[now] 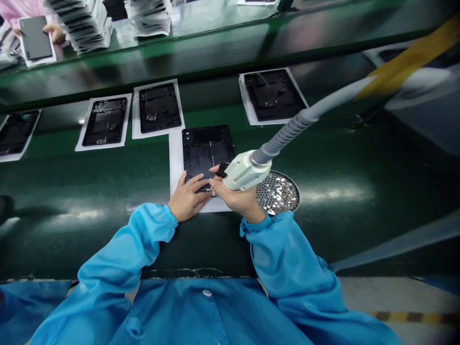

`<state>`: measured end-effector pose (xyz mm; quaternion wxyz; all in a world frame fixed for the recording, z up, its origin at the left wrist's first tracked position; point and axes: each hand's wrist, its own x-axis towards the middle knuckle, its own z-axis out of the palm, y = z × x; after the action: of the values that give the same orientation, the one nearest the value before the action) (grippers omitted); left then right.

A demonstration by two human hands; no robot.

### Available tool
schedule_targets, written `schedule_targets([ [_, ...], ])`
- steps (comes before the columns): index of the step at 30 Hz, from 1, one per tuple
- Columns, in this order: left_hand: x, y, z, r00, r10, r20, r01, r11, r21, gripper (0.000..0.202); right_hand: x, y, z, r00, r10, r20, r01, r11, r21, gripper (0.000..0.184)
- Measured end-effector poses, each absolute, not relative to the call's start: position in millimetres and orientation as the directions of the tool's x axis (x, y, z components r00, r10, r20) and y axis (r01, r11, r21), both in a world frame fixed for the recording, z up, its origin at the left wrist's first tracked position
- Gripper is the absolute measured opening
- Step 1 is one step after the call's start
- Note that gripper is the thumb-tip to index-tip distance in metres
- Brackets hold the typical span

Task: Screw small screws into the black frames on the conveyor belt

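Observation:
A black tablet back cover (206, 148) lies on a white sheet (176, 158) in front of me. My left hand (191, 196) rests on its lower left part, fingers stretched out and apart. My right hand (241, 197) grips a pale handheld tool (244, 170) with a black tip part, held over the cover's lower right corner. A thick ribbed cable sleeve (285, 136) runs from the tool up to the right. Close to my right wrist sits a round perforated metal tray (263, 195) with many small shiny metal pieces (282, 194). The spot between my fingertips is partly hidden.
More black covers (160, 108) (106, 120) (275, 94) lie on white sheets along the green table (89, 184). Behind is a raised shelf (201, 48) with stacked covers (84, 24). Another person's hand (55, 33) holds a grey panel (36, 38) at the far left.

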<state>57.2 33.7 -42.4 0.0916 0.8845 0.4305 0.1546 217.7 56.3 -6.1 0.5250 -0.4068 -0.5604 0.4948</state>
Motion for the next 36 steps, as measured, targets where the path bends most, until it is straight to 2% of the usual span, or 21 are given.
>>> schedule_targets([
  [7,54,30,-42,0.587,0.764,0.269,0.721,-0.644,0.255,0.028,223,58,5,-0.067,0.966,0.250,-0.034,0.248,-0.968,0.024],
  [12,52,20,-42,0.590,0.738,0.327,0.714,-0.666,0.214,0.024,261,75,20,0.142,0.935,0.325,-0.069,0.336,-0.939,0.016],
  [17,53,18,-43,0.563,0.734,0.379,0.731,-0.657,0.186,0.025,288,102,10,0.327,0.871,0.367,-0.062,0.407,-0.911,0.017],
  [27,51,16,-42,0.571,0.726,0.383,0.726,-0.665,0.177,0.023,283,111,-2,0.269,0.893,0.361,0.030,0.367,-0.930,0.015],
  [36,51,17,-42,0.568,0.750,0.339,0.729,-0.649,0.216,0.024,283,112,-2,0.262,0.900,0.347,0.035,0.351,-0.936,0.012],
])
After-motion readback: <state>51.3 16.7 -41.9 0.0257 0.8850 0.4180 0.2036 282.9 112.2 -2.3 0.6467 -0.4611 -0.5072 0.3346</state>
